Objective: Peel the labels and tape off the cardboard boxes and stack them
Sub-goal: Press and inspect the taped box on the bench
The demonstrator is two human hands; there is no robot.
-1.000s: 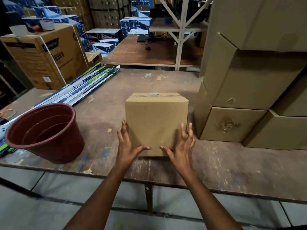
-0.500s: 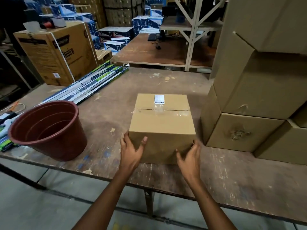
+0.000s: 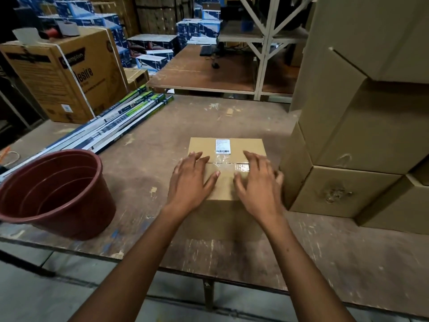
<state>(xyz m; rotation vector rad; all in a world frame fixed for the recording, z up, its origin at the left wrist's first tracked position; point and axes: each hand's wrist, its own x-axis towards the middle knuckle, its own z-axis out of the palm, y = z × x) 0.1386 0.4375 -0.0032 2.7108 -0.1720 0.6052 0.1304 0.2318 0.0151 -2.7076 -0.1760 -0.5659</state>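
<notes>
Cardboard box [image 3: 226, 189] sits at the centre of the frame on a worn wooden table [image 3: 144, 133], a white barcode label [image 3: 222, 146] and clear tape [image 3: 234, 167] on its top. Left hand [image 3: 189, 180] and right hand [image 3: 257, 182] lie over the top, fingers spread, gripping nothing. A red-brown pot [image 3: 55, 194] stands at left; stacked plain boxes [image 3: 348, 145] fill the right.
</notes>
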